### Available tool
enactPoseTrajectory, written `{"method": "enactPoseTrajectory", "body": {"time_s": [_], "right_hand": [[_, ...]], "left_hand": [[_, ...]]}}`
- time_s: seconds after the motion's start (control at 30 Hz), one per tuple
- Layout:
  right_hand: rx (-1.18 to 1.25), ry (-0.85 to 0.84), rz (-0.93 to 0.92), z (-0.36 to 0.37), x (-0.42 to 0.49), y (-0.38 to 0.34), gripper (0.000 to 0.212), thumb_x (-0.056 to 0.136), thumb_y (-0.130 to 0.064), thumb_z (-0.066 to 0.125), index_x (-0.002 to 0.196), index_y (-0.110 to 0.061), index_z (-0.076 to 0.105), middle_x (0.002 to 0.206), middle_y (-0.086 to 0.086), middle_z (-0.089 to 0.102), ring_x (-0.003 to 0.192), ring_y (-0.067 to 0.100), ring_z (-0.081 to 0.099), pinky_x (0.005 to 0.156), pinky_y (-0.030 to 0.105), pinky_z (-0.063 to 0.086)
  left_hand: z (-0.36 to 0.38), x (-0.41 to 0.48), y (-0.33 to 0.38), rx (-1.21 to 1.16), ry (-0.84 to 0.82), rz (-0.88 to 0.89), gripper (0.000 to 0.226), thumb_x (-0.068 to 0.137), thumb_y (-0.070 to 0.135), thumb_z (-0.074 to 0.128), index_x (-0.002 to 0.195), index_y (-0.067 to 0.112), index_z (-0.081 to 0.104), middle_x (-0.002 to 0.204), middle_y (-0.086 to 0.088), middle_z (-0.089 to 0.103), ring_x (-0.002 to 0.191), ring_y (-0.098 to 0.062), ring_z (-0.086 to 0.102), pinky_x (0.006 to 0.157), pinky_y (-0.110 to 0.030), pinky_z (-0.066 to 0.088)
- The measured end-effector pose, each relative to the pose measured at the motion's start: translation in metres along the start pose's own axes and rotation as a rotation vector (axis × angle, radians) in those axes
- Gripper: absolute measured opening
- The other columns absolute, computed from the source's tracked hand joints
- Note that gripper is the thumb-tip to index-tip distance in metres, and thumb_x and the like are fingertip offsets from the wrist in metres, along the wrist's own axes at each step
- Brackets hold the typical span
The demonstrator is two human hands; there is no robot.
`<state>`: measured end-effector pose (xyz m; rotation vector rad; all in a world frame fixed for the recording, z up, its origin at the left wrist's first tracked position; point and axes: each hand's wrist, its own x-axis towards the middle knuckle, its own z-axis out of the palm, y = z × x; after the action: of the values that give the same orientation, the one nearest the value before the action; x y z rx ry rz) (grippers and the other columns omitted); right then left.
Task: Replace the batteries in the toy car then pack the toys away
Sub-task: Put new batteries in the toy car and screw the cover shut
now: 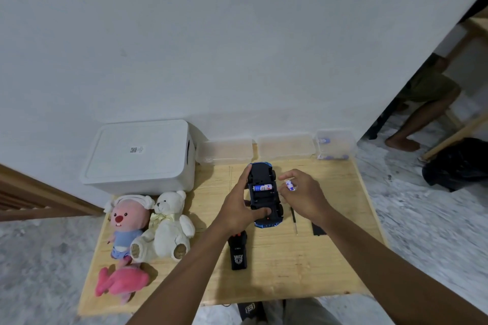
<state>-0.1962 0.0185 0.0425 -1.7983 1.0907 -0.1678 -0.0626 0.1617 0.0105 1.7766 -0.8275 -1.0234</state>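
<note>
A blue toy car (264, 194) lies upside down on the wooden table (303, 266), its black underside up and its battery bay uncovered. One white and blue battery (262, 188) sits in the bay. My left hand (239, 208) grips the car from its left side, thumb on the near end. Just right of the car, my right hand (303, 196) pinches a second battery (290, 185) in its fingertips. A thin screwdriver (294, 220) and a black battery cover (318, 229) lie to the right of the car.
A black remote control (238, 252) lies near the car. Three plush toys lie at the left: a pink-faced one (126, 221), a white bear (169, 224), a pink one (120, 283). A white lidded bin (140, 155) and three clear boxes, one (334, 144) holding batteries, line the wall. A seated person (422, 103) is at far right.
</note>
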Motion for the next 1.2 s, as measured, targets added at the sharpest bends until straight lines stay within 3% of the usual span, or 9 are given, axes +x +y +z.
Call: {"method": "enactPoseTrajectory", "body": {"time_s": [0.17,0.23,0.33,0.47,0.63,0.77,0.93,1.07,1.2], "right_hand": [[0.046,-0.063,-0.099,-0.008,0.001,-0.01,0.016,0.097,-0.025,0.065,0.107,-0.017,0.054,0.105,-0.003,0.074,0.061,0.014,0.073,0.059,0.02,0.05],[0.052,-0.064,-0.161,-0.01,0.0,-0.012,0.015,0.093,-0.025,0.071,0.102,-0.017,0.063,0.105,-0.004,0.073,0.074,0.006,0.073,0.061,0.021,0.052],[-0.024,-0.053,-0.239,-0.01,0.0,-0.012,0.017,0.081,-0.034,0.083,0.097,-0.033,0.077,0.097,-0.011,0.069,0.097,0.0,0.063,0.08,0.02,0.045],[0.019,-0.074,-0.277,-0.003,-0.005,-0.014,0.019,0.077,-0.03,0.086,0.094,-0.034,0.078,0.081,-0.011,0.073,0.086,-0.003,0.066,0.075,0.017,0.041],[-0.062,-0.092,-0.295,0.005,-0.009,-0.01,0.024,0.081,-0.028,0.081,0.099,-0.039,0.069,0.088,-0.022,0.075,0.093,-0.002,0.068,0.08,0.025,0.047],[-0.224,-0.073,-0.441,0.006,-0.013,-0.004,0.02,0.083,-0.029,0.077,0.099,-0.038,0.07,0.095,-0.024,0.072,0.093,-0.003,0.065,0.082,0.03,0.053],[-0.406,-0.111,-0.583,0.003,-0.014,0.001,0.018,0.094,-0.038,0.066,0.111,-0.042,0.071,0.106,-0.022,0.07,0.094,0.0,0.065,0.078,0.028,0.053],[-0.528,-0.093,-0.631,0.003,-0.012,0.002,0.022,0.095,-0.04,0.065,0.115,-0.039,0.074,0.103,-0.017,0.065,0.087,0.007,0.064,0.066,0.023,0.04],[-0.544,-0.064,-0.617,0.002,-0.012,0.001,0.016,0.091,-0.039,0.07,0.104,-0.035,0.078,0.091,-0.011,0.069,0.081,0.013,0.066,0.065,0.032,0.05]], "left_hand": [[0.002,-0.001,0.001,-0.011,-0.011,-0.009,0.115,0.078,-0.001,0.084,0.161,0.041,0.017,0.134,0.014,0.054,0.095,0.008,0.068,0.075,-0.013,0.055],[0.003,-0.003,0.002,-0.017,-0.008,-0.008,0.115,0.078,-0.001,0.084,0.16,0.042,0.017,0.134,0.014,0.055,0.094,0.007,0.069,0.076,-0.014,0.056],[0.005,-0.005,0.004,-0.022,-0.008,-0.001,0.115,0.078,0.0,0.085,0.161,0.041,0.017,0.136,0.013,0.054,0.093,0.013,0.067,0.077,-0.012,0.055],[0.007,-0.008,0.006,-0.032,-0.015,0.011,0.115,0.078,0.001,0.085,0.161,0.041,0.017,0.138,0.014,0.054,0.096,0.01,0.067,0.079,-0.013,0.054],[0.009,-0.012,0.006,-0.036,-0.015,0.007,0.114,0.079,0.005,0.086,0.16,0.045,0.016,0.137,0.016,0.053,0.091,-0.001,0.071,0.08,-0.018,0.057],[0.009,-0.015,0.006,-0.025,-0.014,-0.002,0.114,0.079,0.008,0.086,0.16,0.047,0.016,0.137,0.015,0.054,0.09,-0.006,0.073,0.079,-0.022,0.059],[0.009,-0.018,0.009,-0.018,-0.022,-0.005,0.113,0.08,0.01,0.087,0.16,0.047,0.016,0.134,0.015,0.056,0.082,0.004,0.069,0.077,-0.017,0.055],[0.01,-0.017,0.015,-0.008,-0.05,-0.008,0.112,0.081,0.007,0.085,0.16,0.046,0.016,0.13,0.019,0.053,0.081,0.009,0.067,0.074,-0.017,0.056],[0.012,-0.017,0.015,0.024,-0.063,0.002,0.112,0.081,0.006,0.085,0.16,0.045,0.016,0.13,0.024,0.052,0.091,0.008,0.068,0.077,-0.017,0.057]]}}
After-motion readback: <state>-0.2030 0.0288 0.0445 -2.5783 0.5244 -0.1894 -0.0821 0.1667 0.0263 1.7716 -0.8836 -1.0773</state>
